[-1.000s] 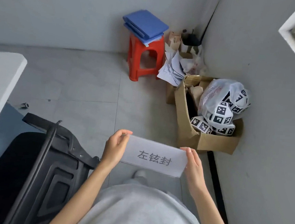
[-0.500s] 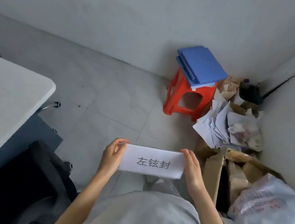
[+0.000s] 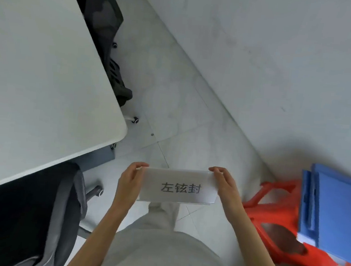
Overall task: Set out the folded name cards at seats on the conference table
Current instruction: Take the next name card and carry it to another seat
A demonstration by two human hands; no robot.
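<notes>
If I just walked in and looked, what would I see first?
First, the white name card with dark printed characters, held at its two ends by the left hand and right hand over the floor. Next, the bright red stool at the right with blue folders stacked on it. The big white table fills the left.

Open floor [image 3: 184, 116] ahead; conference table [image 3: 37, 78] and black chairs [image 3: 105, 48] crowd left, red stool [image 3: 274, 207] blocks right.
</notes>
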